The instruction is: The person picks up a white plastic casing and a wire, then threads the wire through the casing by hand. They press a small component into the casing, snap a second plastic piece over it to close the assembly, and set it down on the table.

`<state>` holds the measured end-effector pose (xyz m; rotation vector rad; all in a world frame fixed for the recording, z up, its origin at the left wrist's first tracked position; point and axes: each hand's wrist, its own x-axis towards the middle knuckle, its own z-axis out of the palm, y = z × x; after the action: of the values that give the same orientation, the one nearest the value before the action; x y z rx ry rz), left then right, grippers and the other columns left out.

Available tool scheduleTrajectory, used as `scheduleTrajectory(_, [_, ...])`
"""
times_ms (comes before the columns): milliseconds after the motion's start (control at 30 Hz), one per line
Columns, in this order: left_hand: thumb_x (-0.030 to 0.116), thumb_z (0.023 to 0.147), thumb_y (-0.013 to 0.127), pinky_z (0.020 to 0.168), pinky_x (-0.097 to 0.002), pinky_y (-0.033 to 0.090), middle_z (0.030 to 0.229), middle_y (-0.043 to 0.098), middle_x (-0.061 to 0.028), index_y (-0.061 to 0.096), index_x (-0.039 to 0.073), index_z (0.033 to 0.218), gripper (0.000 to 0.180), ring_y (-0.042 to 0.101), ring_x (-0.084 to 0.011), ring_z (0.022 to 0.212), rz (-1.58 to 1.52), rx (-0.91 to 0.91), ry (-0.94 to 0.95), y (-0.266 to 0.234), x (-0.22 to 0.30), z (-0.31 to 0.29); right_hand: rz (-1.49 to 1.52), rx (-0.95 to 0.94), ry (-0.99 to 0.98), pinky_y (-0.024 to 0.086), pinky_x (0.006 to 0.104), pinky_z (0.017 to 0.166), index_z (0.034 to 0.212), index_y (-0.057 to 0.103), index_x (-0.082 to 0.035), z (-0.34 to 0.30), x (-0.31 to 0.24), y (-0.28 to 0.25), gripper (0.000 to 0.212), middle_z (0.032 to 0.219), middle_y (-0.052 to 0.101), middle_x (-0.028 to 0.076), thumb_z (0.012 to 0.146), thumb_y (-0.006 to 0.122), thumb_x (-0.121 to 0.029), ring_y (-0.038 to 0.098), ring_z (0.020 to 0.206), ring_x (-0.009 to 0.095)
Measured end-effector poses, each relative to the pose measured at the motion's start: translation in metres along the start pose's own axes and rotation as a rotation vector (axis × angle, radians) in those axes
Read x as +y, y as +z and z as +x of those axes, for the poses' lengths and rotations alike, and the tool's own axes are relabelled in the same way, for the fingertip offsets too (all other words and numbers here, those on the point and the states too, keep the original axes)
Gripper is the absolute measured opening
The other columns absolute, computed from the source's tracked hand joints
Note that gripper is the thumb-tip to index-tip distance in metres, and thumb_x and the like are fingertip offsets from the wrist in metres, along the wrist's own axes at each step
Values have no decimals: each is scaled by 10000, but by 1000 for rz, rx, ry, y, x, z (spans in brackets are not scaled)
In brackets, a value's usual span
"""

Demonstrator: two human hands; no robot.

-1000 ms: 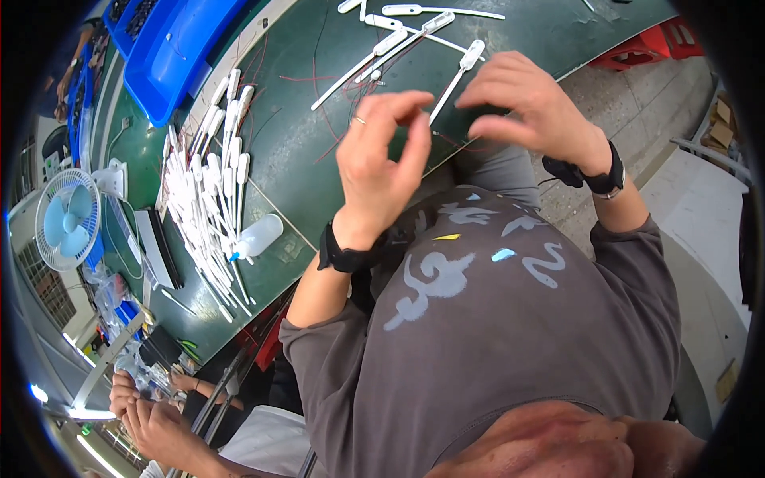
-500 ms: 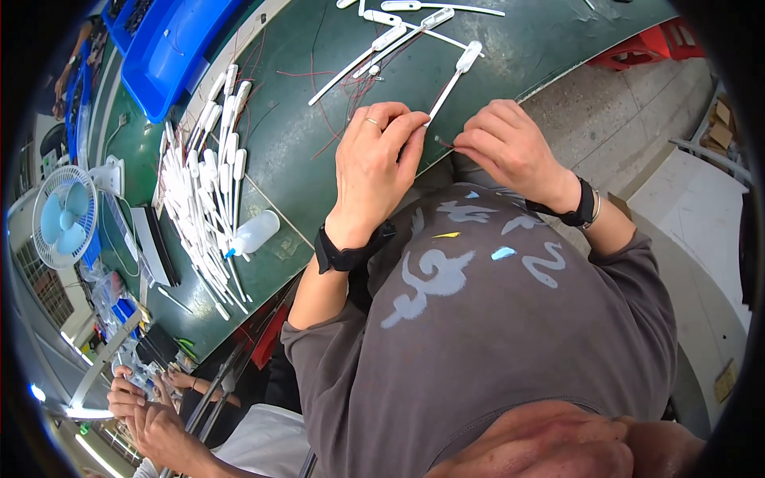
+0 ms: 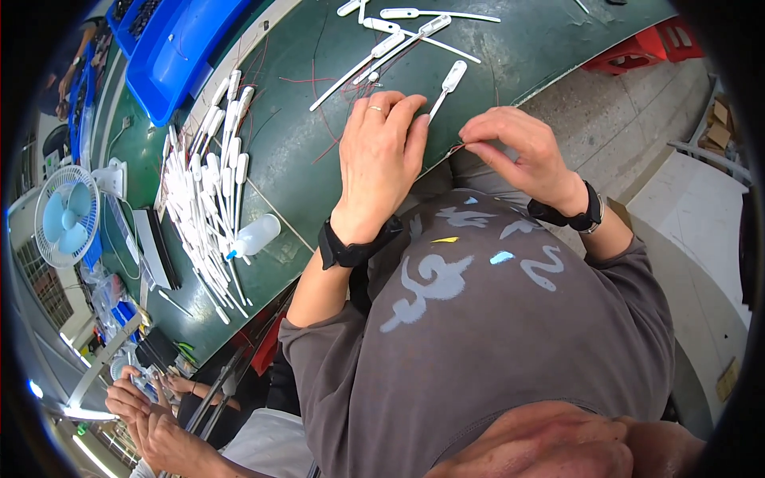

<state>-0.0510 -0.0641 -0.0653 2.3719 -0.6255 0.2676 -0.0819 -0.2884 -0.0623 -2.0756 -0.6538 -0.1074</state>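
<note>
Near the front edge of the green table (image 3: 295,151), my left hand (image 3: 378,151) is closed, thumb against fingers, on the thin stem of a white stick with a flat, slotted oval head (image 3: 454,76). The head points away from me; the stem's lower end is hidden by the hand. To its right, my right hand (image 3: 518,147) pinches a thin dark-red wire (image 3: 457,148) between thumb and fingertips, just beyond the table edge. Whether this wire joins the stick cannot be made out. Beyond my hands lie several similar white sticks (image 3: 388,44) and loose red wires (image 3: 313,80).
A heap of white sticks (image 3: 199,207) lies at left, beside a translucent bottle with a blue tip (image 3: 259,234). Farther left are a blue tray (image 3: 163,76) and a fan (image 3: 68,215). A co-worker's hands (image 3: 151,426) show lower left. Red stools (image 3: 637,54) stand far right.
The stick's head has shifted down and slightly left, and less stem shows beyond my left hand. My right hand has turned, its fingers straighter, still pinching the wire.
</note>
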Motion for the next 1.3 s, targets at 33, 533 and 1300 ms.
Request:
scheduleTrajectory(33, [81, 843, 717, 757, -389, 494, 998, 632, -63, 701, 67, 1052, 210, 596, -273, 903, 3, 2, -1, 0, 2, 2, 0, 14, 3, 521, 383, 816, 936, 645, -32, 2, 0, -2, 180, 990, 703, 76, 796, 742, 25, 662, 898, 277])
scheduleTrajectory(533, [109, 846, 719, 742, -374, 490, 898, 620, -47, 649, 74, 900, 94, 595, -251, 850, 120, -77, 5, 4, 2, 2, -238, -161, -166, 427, 484, 1097, 929, 624, -18, 31, 44, -18, 95, 1258, 683, 81, 859, 687, -12, 565, 1286, 323])
scheduleTrajectory(1300, [49, 816, 659, 741, -359, 496, 863, 605, -56, 644, 78, 990, 177, 601, -230, 842, 121, -73, 256, -14, 0, 34, 114, -324, -100, 467, 415, 1001, 965, 670, -19, 25, 32, -47, 101, 1037, 702, 75, 875, 684, -62, 640, 1016, 276])
